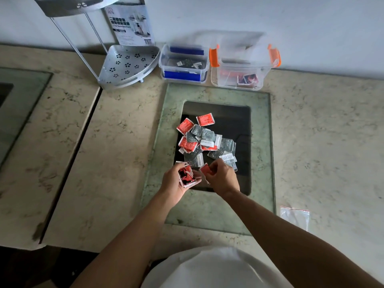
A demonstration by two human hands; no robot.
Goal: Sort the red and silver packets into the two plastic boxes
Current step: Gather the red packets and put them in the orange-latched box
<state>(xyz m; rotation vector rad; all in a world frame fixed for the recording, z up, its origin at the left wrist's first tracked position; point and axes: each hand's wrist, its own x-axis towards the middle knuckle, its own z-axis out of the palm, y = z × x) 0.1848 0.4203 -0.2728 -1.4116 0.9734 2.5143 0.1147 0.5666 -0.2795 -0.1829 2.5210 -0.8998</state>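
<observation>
A heap of red and silver packets (204, 140) lies on a dark panel (242, 125) set in a glass plate. My left hand (173, 182) holds a small stack of red packets (186, 175) at the heap's near edge. Beside it my right hand (221, 177) pinches a single red packet (206, 169). Against the wall stand two clear plastic boxes: the blue-latched box (184, 63) with silver packets inside, and the orange-latched box (242, 67) with red packets inside. Both boxes are open.
A metal corner shelf rack (126, 65) stands left of the boxes, with its printed carton (129, 23) leaning on the wall behind. An empty zip bag (295, 217) lies on the marble counter at the right. A gap in the counter (68, 163) runs down the left side.
</observation>
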